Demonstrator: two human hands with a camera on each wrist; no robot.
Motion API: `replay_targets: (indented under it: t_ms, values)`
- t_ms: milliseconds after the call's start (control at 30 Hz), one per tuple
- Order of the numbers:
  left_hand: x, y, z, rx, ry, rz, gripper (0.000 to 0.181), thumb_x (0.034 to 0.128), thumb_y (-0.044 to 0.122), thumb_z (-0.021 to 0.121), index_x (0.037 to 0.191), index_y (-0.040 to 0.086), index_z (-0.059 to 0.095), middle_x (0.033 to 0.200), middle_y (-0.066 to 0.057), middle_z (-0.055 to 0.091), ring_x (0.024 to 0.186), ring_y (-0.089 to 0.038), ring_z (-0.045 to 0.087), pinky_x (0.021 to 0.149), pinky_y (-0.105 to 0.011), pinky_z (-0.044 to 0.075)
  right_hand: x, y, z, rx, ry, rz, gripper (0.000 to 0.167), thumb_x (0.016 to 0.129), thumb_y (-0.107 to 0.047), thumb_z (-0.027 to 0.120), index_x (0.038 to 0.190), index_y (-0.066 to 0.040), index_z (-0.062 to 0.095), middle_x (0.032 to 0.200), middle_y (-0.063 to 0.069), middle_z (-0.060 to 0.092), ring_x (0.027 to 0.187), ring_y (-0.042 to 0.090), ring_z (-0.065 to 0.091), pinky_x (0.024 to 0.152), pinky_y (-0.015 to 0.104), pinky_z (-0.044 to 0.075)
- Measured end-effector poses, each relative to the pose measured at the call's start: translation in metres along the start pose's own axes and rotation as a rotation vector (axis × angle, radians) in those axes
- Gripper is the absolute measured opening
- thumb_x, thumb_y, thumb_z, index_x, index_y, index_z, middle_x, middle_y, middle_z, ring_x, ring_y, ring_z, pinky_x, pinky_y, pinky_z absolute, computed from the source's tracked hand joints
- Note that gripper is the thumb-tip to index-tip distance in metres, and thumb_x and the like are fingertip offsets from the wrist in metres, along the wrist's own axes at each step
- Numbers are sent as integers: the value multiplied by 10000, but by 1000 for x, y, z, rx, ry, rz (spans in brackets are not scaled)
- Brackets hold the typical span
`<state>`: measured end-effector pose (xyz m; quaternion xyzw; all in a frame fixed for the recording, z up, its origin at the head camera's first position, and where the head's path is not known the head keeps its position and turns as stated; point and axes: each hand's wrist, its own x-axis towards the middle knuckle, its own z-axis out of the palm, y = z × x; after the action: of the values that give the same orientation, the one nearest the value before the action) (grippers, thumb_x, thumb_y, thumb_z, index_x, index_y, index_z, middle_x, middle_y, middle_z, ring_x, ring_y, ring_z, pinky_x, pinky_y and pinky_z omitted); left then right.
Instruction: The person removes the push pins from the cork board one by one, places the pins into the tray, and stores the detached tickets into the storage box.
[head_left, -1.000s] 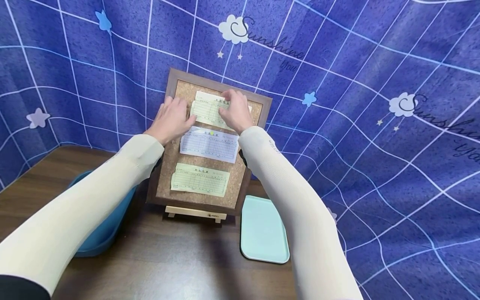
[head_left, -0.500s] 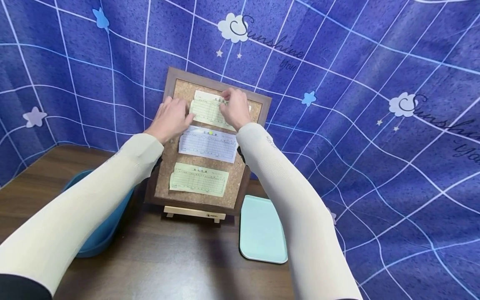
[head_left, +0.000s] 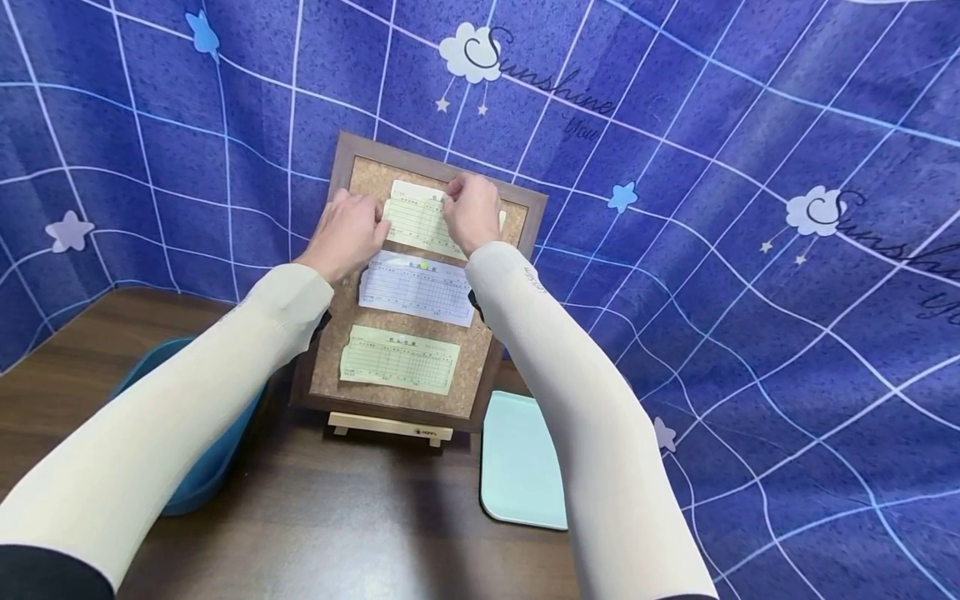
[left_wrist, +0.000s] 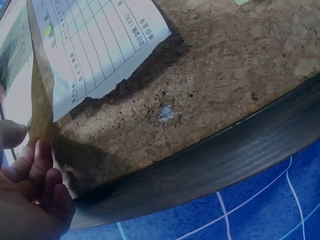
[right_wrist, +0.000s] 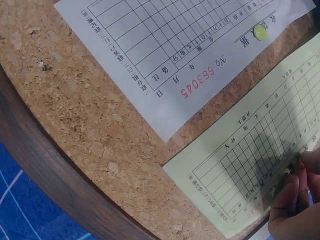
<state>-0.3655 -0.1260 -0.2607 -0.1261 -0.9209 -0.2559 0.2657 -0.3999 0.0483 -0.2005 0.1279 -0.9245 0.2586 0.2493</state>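
Observation:
A framed corkboard (head_left: pixel 327 375) carries three receipt slips. My right hand (head_left: pixel 474 215) is over the top yellow receipt (head_left: pixel 415 219). Its thumb and fingertips pinch a small object at the printed heading, apparently a thumbtack, mostly hidden by the fingers in the right wrist view. At the receipt's left edge my left hand (head_left: pixel 345 233) has its thumb and curled fingers on the paper's edge. Below are a white receipt (head_left: pixel 416 290) with a round yellow thumbtack (right_wrist: pixel 260 33) and a pale green receipt (head_left: pixel 400 361) with a small pale tack.
The board leans on a small wooden easel (head_left: pixel 390 426) on a brown wood table (head_left: pixel 322 517). Left of it stands a blue bin (head_left: pixel 213 467), partly behind my left sleeve. A mint tray (head_left: pixel 521 467) lies right. A blue patterned curtain (head_left: pixel 675 275) hangs behind.
Both hands stay at the top receipt. The right fingers have drawn in a little closer at its heading, and the right forearm has shifted slightly left. The slips stay in place.

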Motion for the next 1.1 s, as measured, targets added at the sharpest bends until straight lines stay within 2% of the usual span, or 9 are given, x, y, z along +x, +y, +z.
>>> replay_targets:
  t_ms: [267,667,933,1100]
  values:
    - [2,0,1,22,18,33,237,957,142,420,759,49,511,794,-145,579,823,-332,426,771,-448,339,3,-3,3,-43,71,6,134,842,-65,592,826,-114,715,851,-7,661,850,146,580,788,246,437]
    - [2,2,2,19,8,30,228,957,139,452,859,-6,599,860,-173,630,831,-329,447,774,-442,359,1,-4,6,-73,107,-7,115,817,-73,609,805,-119,714,860,-2,673,841,158,596,780,255,450]
    - [3,3,2,11,26,46,275,949,106,445,877,-46,662,874,-186,667,845,-339,480,789,-438,369,1,4,11,-18,116,-54,80,832,-84,611,845,-87,691,817,-4,631,818,142,560,770,240,429]
    - [3,4,1,12,14,27,292,957,122,427,880,-43,655,878,-184,660,870,-337,477,806,-444,373,1,9,12,8,124,-84,50,830,-85,620,839,-86,670,803,-6,607,798,128,543,751,233,421]
